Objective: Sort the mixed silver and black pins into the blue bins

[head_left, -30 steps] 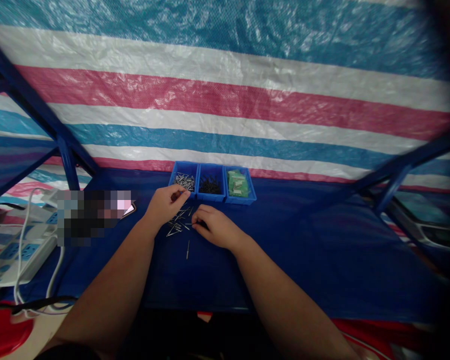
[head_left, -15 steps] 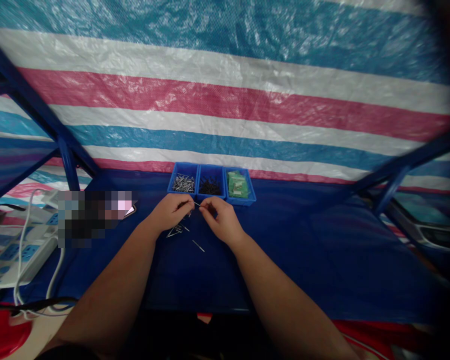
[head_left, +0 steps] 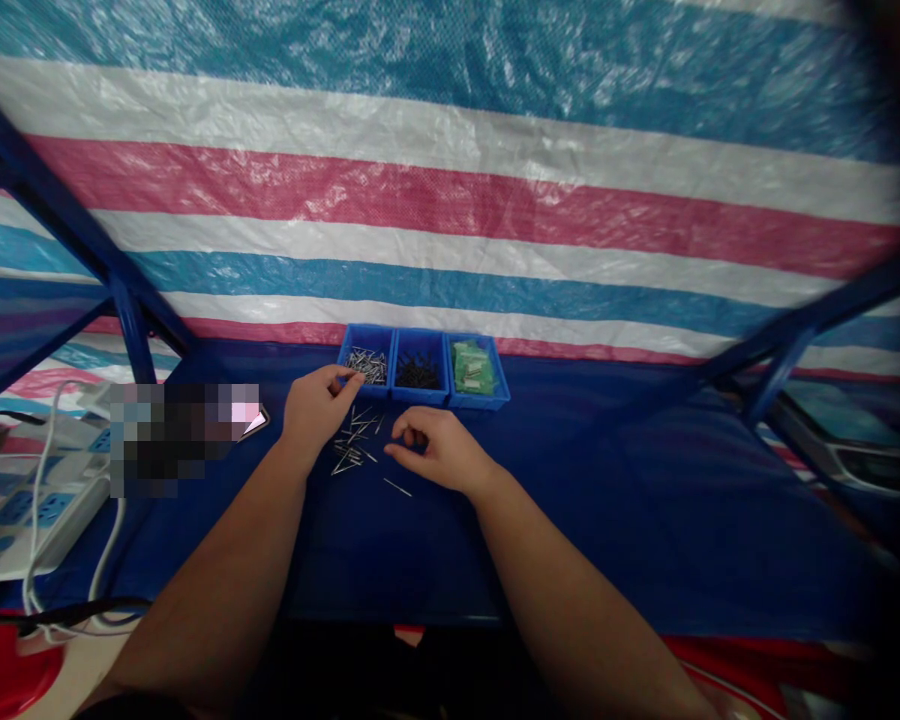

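My left hand reaches to the front of the left blue bin, which is full of thin silvery metal pins. Its thumb and index finger are pinched together at the pins; what they hold, if anything, is too small to make out. Lower and to the right, my right hand hovers over the table, thumb and curled fingers apart, with nothing visible between them. A loose pile of metal pins lies between the hands. One single pin rests apart, nearer to me.
The middle blue bin holds dark thin pieces, and the right bin holds green bags. White power strips with cables and a blurred-out patch with a phone are at left. Blue frame bars and a striped tarp enclose the blue table.
Both hands were together at a thin pin in front of the bins. My left hand has moved left and up to the pin bin; my right hand has drawn back slightly and opened.
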`<state>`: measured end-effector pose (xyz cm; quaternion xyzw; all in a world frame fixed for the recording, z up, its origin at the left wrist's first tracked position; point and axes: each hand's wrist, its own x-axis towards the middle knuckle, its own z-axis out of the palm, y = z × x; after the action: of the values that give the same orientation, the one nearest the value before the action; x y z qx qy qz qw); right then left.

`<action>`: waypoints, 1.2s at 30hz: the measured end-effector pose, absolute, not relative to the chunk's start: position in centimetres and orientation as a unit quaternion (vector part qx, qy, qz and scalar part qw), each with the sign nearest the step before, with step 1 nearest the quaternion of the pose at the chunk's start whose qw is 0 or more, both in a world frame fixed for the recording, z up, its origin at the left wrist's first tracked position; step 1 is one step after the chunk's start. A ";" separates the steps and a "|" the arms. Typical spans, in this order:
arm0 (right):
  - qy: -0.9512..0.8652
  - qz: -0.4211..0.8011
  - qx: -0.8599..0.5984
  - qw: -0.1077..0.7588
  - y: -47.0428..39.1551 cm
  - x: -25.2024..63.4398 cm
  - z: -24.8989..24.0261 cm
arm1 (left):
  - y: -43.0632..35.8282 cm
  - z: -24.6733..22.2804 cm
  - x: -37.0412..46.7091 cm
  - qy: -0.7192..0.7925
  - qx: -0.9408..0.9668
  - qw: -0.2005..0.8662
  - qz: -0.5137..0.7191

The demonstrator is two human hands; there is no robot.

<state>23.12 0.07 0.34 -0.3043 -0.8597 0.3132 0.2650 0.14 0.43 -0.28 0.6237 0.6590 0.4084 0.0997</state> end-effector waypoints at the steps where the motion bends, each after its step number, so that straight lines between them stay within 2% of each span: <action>1: -0.876 0.318 -0.281 0.227 0.0 23.1 0.5 | 0.5 -0.3 0.1 0.671 0.621 0.095 0.393; 6: -0.904 0.334 -0.252 0.084 -0.5 22.7 0.0 | 0.5 -0.2 0.1 0.672 0.619 0.077 0.400; 13: -0.897 0.320 -0.300 0.052 -1.1 22.0 -0.1 | 0.4 -0.3 0.4 0.628 0.646 0.103 0.421; 16: -0.900 0.305 -0.292 0.107 -1.0 22.2 0.2 | 0.2 -0.3 0.6 0.591 0.671 0.130 0.429; 21: -0.849 0.314 -0.301 0.299 -0.4 22.5 0.3 | -0.3 0.2 1.0 0.485 0.756 0.229 0.376; 25: -0.792 0.321 -0.316 0.413 -0.3 22.4 0.0 | -0.6 0.5 1.2 0.441 0.795 0.238 0.343; 36: -0.706 0.356 -0.344 0.506 -0.1 21.5 -1.5 | -0.6 0.6 1.2 0.424 0.787 0.245 0.374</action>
<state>21.48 -0.14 -1.51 -0.3441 -0.7061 0.3560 0.5062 1.22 -0.58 0.58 0.7874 0.4243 0.3743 0.2445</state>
